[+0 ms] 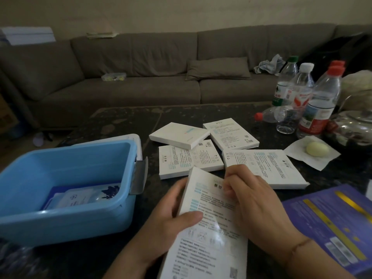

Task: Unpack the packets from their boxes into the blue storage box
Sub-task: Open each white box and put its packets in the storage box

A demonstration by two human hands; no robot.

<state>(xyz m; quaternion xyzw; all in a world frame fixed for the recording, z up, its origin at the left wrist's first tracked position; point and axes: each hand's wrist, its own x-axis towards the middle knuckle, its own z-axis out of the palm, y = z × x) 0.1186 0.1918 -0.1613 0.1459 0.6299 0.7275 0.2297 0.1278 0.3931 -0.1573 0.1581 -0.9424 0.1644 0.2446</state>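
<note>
I hold a flat white printed box (209,234) over the dark table (124,121), close to me. My left hand (171,216) grips its left edge, thumb across the printed face. My right hand (255,206) lies on its upper right part with the fingers curled at the top end. The blue storage box (66,214) stands open to the left; a few packets (78,198) lie on its bottom. Several more white boxes (189,158) are spread flat on the table beyond my hands.
A purple flat box (332,224) lies at the right edge. Several plastic bottles (320,101), one lying down, crowd the far right with a glass pot (354,129) and a pale egg-like lump on white paper (314,152). A grey sofa (141,77) runs behind.
</note>
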